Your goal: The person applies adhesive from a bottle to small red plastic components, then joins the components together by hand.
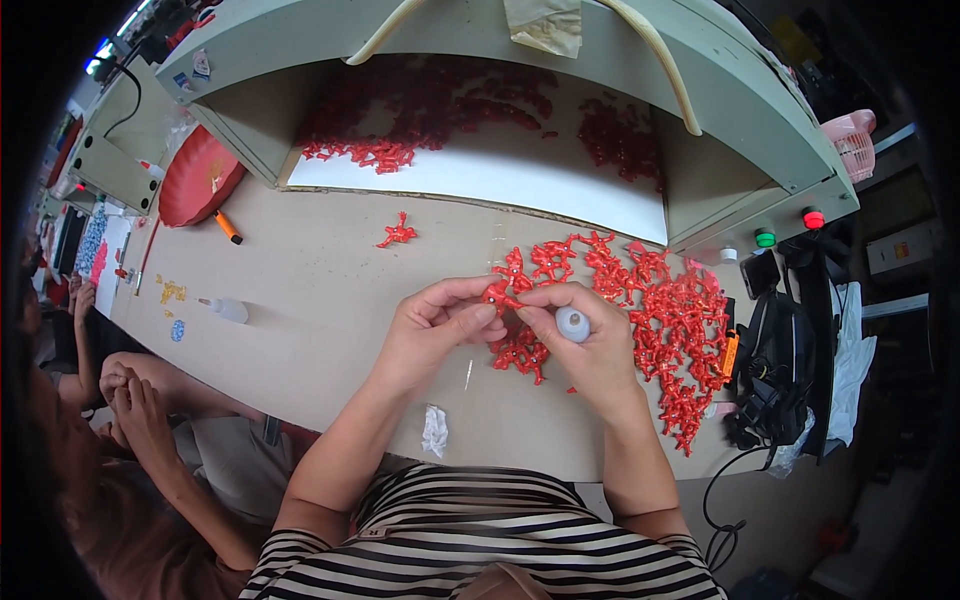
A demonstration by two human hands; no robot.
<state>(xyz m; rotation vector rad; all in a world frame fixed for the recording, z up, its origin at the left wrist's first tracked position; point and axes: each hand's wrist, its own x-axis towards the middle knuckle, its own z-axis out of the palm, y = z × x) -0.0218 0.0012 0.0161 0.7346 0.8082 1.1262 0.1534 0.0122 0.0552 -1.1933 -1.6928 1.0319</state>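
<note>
A small red figure (pixel 497 293) is held up over the near middle of the table (pixel 330 300), between the fingertips of both hands. It is pinched by the thumb and finger of the left hand (pixel 440 320). A small pale bottle (pixel 573 324) is gripped in the right hand (pixel 590 335), with its round bottom turned up. The tip of the bottle is hidden by the fingers. The right thumb and finger are brought close to the red figure, but whether it is pinched by them too cannot be told.

Just beyond the right hand and to its right, a big heap of red figures (pixel 685 335) is spread on the table. One lone red figure (pixel 398 232) is set apart, farther off and to the left. Nearer, a crumpled white paper (pixel 434 430) is left by the table's edge.

On the left, a white bottle (pixel 230 311) is laid on its side near some yellow bits (pixel 172 291) and blue bits (pixel 178 330). Farther left, a red bowl (pixel 195 180) is seen beside an orange and black stick (pixel 228 228).

At the far side, more red figures (pixel 380 155) are scattered on a white sheet (pixel 500 197) under a grey metal hood (pixel 720 110). At the near left, another person's hands (pixel 135 395) are held close together.
</note>
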